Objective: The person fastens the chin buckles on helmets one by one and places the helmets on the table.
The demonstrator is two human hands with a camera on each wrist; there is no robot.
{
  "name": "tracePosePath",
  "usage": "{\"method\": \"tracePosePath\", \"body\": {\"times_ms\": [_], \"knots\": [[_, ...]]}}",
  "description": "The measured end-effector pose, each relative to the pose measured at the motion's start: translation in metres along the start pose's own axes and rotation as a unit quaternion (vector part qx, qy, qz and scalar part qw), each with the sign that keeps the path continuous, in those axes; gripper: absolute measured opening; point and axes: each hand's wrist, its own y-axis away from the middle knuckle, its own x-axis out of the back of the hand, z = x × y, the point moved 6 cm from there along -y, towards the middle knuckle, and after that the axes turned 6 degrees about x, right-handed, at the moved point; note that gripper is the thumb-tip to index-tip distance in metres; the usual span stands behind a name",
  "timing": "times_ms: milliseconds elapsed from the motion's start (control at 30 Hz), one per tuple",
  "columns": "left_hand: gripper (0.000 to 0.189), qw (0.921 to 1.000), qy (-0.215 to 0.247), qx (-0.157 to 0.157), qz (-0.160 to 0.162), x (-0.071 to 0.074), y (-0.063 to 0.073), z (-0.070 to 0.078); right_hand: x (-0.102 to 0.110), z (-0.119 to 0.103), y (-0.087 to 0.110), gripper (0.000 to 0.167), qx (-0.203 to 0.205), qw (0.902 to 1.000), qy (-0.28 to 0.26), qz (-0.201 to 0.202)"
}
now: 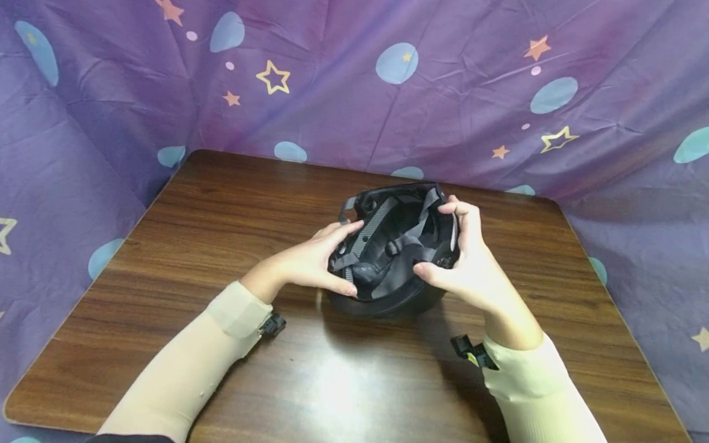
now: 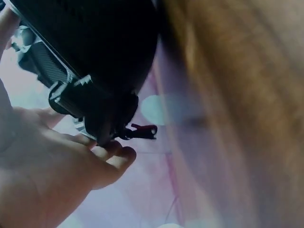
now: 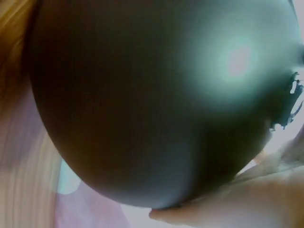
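At one table [image 1: 221,234], one black helmet [image 1: 397,249] in both left grip [image 1: 312,259] and right grip [image 1: 471,267]

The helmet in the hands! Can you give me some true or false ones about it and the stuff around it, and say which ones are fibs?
1. The helmet is black. True.
2. Just one hand touches the helmet. False: the left hand and the right hand both touch it.
3. You can see inside the helmet from the head camera. True.
4. The table is bright green. False: it is brown, with wood grain.
5. The cloth behind the table has stars on it. True.
6. The straps in the helmet are bright red. False: they are grey.
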Motion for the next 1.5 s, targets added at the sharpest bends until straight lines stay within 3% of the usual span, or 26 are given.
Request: {"method": "tracePosePath", "body": {"times_ms": [133,233,467,633,867,1233,1333,1400,1500], "knots": [[0.126,0.9995,-0.016,0.014,0.022,0.01,0.004,0.005,-0.004,-0.001,-0.004,0.106,0.045,0.9987,-0.014,-0.021],[0.126,0.9987,-0.027,0.013,0.041,0.017,0.007,0.008,-0.006,0.003,-0.005,0.117,0.038,0.9986,-0.005,-0.036],[0.119,0.9968,-0.047,0.005,0.065,0.021,0.01,0.017,-0.005,0.014,-0.003,0.129,0.01,0.9911,0.124,-0.048],[0.101,0.9968,-0.046,0.013,0.065,0.021,0.011,0.026,-0.003,0.017,-0.002,0.141,-0.011,0.9871,0.146,-0.066],[0.072,0.9955,-0.043,0.03,0.079,0.023,0.017,0.038,0.003,0.022,-0.003,0.144,-0.01,0.9793,0.166,-0.115],[0.072,0.991,-0.078,0.031,0.104,0.02,0.023,0.054,0.012,0.033,0.0,0.146,-0.044,0.9645,0.189,-0.179],[0.07,0.986,-0.114,0.017,0.12,0.021,0.024,0.059,0.014,0.034,-0.001,0.14,-0.069,0.9621,0.207,-0.163],[0.067,0.9772,-0.159,-0.003,0.141,0.024,0.025,0.063,0.016,0.031,-0.002,0.131,-0.074,0.9593,0.244,-0.12],[0.062,0.9585,-0.217,-0.033,0.182,0.028,0.027,0.067,0.009,0.015,-0.004,0.111,0.003,0.9442,0.326,-0.047]]}}
